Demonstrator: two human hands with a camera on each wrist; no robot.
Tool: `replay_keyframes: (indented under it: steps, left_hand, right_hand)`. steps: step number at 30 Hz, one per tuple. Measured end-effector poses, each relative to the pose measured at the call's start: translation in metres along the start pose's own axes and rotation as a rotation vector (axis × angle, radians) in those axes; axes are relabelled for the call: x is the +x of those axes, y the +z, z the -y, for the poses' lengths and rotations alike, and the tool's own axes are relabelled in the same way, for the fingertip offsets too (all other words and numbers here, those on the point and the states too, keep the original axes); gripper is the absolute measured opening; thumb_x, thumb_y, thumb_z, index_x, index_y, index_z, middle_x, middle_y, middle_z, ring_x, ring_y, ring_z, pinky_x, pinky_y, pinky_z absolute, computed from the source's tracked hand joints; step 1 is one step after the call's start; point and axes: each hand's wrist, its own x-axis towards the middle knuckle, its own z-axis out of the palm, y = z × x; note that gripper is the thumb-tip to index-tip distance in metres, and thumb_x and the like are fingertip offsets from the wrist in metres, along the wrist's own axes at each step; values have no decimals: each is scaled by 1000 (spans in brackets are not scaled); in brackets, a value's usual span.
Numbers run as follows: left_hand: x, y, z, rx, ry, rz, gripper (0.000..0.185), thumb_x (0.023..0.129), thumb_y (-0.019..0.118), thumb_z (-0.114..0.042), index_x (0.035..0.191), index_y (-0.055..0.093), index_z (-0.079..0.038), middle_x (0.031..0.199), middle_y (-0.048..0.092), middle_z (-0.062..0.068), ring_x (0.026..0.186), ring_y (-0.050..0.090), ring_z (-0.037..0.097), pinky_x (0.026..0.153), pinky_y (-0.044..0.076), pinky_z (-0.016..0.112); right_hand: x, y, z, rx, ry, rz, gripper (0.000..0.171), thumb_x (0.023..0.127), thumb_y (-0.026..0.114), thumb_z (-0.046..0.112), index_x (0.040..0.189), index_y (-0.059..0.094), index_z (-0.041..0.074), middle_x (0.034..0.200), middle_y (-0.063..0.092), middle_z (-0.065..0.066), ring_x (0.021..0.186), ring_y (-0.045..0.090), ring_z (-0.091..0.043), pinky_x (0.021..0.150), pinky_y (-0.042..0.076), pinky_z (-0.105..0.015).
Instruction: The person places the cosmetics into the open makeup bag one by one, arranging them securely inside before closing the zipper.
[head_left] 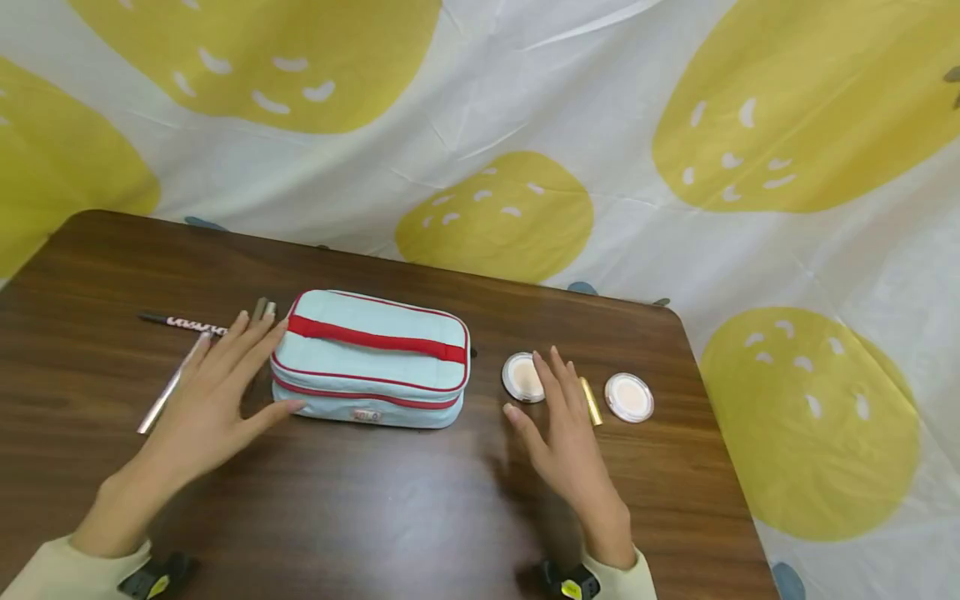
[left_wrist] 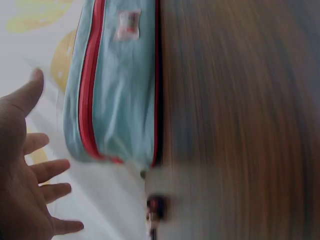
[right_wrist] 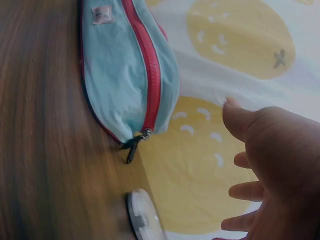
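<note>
A light blue zip pouch with red trim and a red top handle lies on the table, its zip closed. My left hand is spread at the pouch's left end, fingers straight and holding nothing. To the right, my right hand hovers with extended fingers, overlapping the edge of a round compact in the head view. Just beyond its fingers are a gold tube and a second round compact. In the right wrist view the black zip pull hangs at the pouch's end.
Left of the pouch lie a black pencil with a patterned barrel, a slim silver-pink stick and a small tube partly behind the left fingers. Behind the brown wooden table hangs a white cloth with yellow fruit shapes.
</note>
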Motion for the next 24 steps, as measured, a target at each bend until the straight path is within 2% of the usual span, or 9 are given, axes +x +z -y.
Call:
replay_keyframes:
  steps: [5,9,13,18,24]
  left_hand:
    - [8,16,-16,-56,3,17,83,79,75,-42,148,37,-18,147,38,15,140,21,35,103,6,70]
    - [17,21,-24,-45,9,25,81,76,78,-38,145,41,-18,146,39,14,140,21,37,99,6,74]
    - [29,28,-27,-20,25,7,80,73,80,-41,142,47,-16,145,41,14,139,22,38,100,0,73]
    - [40,37,-29,19,32,10,85,70,82,-43,142,46,-13,143,43,15,137,24,40,100,-2,72]
    - [45,48,-31,36,-23,43,93,70,81,-46,142,42,-4,138,45,19,135,25,44,97,-1,75]
  right_hand:
    - [0,8,-2,61,-19,-67,62,90,68,20,143,40,5,150,33,-17,136,29,-35,106,23,-57]
    - [5,17,-2,111,-29,-104,55,91,66,17,140,45,3,146,39,-16,133,35,-34,105,27,-54]
    - [9,26,-2,123,-54,-123,53,91,66,14,138,46,1,143,43,-16,132,37,-33,105,29,-50]
    - [11,35,-2,129,-80,-124,51,91,66,14,137,47,1,140,45,-16,131,38,-32,106,29,-46]
    - [12,38,0,151,-70,-108,49,93,63,17,137,48,2,140,45,-14,131,38,-31,107,28,-43]
